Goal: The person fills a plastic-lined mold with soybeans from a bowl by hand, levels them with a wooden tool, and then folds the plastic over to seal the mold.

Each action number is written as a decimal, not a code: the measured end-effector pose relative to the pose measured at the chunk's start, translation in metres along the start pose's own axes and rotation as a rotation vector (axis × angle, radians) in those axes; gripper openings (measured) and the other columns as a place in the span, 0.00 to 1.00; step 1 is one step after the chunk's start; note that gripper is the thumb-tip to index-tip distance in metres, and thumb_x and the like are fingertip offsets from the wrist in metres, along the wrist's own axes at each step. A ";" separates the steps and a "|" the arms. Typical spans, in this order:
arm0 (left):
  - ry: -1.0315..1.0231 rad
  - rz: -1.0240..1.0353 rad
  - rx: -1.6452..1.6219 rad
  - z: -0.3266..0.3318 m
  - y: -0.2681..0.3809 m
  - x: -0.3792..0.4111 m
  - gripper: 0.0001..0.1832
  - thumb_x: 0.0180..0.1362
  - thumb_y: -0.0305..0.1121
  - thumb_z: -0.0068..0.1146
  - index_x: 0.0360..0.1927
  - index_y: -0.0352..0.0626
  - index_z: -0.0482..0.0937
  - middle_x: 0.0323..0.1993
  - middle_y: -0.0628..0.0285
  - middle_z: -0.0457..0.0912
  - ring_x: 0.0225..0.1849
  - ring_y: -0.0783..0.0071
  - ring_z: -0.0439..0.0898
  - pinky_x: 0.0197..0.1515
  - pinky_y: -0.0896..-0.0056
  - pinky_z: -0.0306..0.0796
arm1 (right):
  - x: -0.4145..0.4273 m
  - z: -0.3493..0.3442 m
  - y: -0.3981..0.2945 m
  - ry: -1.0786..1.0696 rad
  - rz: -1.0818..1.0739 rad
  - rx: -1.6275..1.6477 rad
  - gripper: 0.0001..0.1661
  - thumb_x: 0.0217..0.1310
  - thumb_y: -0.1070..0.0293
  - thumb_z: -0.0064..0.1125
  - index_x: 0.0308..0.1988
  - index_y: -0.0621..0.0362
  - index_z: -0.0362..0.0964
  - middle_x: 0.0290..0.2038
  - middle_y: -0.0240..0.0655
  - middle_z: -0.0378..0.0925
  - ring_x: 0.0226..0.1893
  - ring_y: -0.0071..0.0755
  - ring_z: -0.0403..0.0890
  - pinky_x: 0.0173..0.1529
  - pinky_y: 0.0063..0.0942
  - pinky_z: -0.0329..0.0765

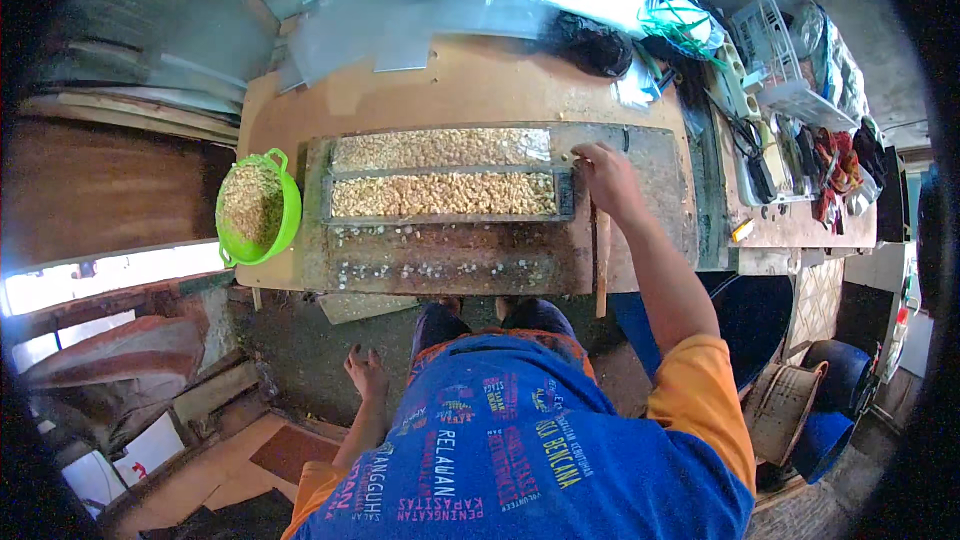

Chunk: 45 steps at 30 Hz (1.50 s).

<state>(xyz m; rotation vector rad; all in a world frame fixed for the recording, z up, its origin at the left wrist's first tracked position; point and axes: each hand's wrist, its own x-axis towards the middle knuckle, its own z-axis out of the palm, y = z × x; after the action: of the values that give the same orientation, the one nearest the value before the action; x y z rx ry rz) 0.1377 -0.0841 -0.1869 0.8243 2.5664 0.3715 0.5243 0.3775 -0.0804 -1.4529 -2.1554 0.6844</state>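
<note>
My right hand (pixel 600 169) is over the right end of two long trays, its thumb and fingers bent close together; whether it pinches something small, I cannot tell. The nearer tray (pixel 564 196) is filled with pale, bean-like pieces (pixel 442 195). Behind it, similar pieces (pixel 435 148) lie in a strip under what looks like clear plastic film. My left hand (pixel 366 369) hangs beside my body, below the table's front edge, fingers loosely apart and holding nothing. A green plastic colander (pixel 286 214) with more pale pieces leans at the table's left edge, far from both hands.
Loose pieces are scattered on the worn board (pixel 465 259) before the trays. A wooden stick (pixel 602 262) overhangs the front edge. A black plastic bag (pixel 596 45) and clear sheets (pixel 401 52) lie at the back. A side table (pixel 795 229) on the right bears cloths and a white crate (pixel 806 101).
</note>
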 end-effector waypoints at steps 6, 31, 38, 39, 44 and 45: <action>0.052 -0.031 0.058 0.000 -0.026 -0.027 0.25 0.63 0.41 0.56 0.60 0.39 0.69 0.58 0.51 0.72 0.60 0.45 0.66 0.61 0.49 0.65 | 0.029 -0.004 0.001 -0.270 -0.100 -0.132 0.13 0.57 0.69 0.53 0.41 0.51 0.82 0.41 0.42 0.81 0.45 0.52 0.81 0.47 0.44 0.78; -0.022 -0.105 -0.005 0.009 -0.015 -0.028 0.23 0.64 0.42 0.55 0.58 0.39 0.72 0.56 0.46 0.73 0.62 0.47 0.67 0.63 0.53 0.65 | -0.027 -0.022 -0.090 -0.038 -0.052 0.354 0.04 0.60 0.76 0.61 0.38 0.60 0.78 0.34 0.43 0.80 0.33 0.44 0.82 0.39 0.35 0.78; 0.022 0.007 0.046 0.008 -0.043 -0.022 0.23 0.65 0.43 0.55 0.58 0.39 0.72 0.56 0.48 0.74 0.61 0.47 0.67 0.63 0.53 0.65 | -0.013 -0.019 -0.076 -0.030 0.033 0.179 0.09 0.61 0.72 0.61 0.43 0.59 0.80 0.36 0.46 0.82 0.34 0.45 0.84 0.38 0.36 0.79; 0.059 0.069 0.085 0.014 -0.054 -0.025 0.23 0.66 0.42 0.54 0.58 0.39 0.72 0.56 0.50 0.74 0.61 0.47 0.67 0.63 0.53 0.64 | -0.001 -0.019 -0.073 0.020 0.012 0.170 0.09 0.62 0.69 0.61 0.42 0.58 0.79 0.34 0.46 0.81 0.33 0.47 0.84 0.36 0.38 0.78; -0.035 -0.151 -0.057 -0.002 -0.007 -0.016 0.23 0.66 0.42 0.55 0.58 0.39 0.72 0.57 0.51 0.74 0.61 0.49 0.66 0.61 0.54 0.65 | 0.053 -0.005 -0.008 0.129 0.092 -0.031 0.10 0.62 0.66 0.59 0.42 0.59 0.79 0.38 0.49 0.81 0.39 0.55 0.83 0.42 0.44 0.78; -0.013 -0.139 -0.038 -0.002 -0.009 -0.018 0.22 0.66 0.42 0.55 0.58 0.39 0.73 0.57 0.51 0.74 0.61 0.49 0.66 0.61 0.54 0.65 | 0.063 0.003 0.005 0.120 0.074 -0.078 0.11 0.61 0.65 0.61 0.41 0.59 0.79 0.38 0.49 0.82 0.38 0.55 0.83 0.42 0.44 0.78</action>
<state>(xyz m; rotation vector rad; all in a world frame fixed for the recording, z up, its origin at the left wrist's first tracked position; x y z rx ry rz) 0.1458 -0.1021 -0.1826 0.6287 2.5785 0.3698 0.5049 0.4379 -0.0800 -1.5791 -2.0668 0.5295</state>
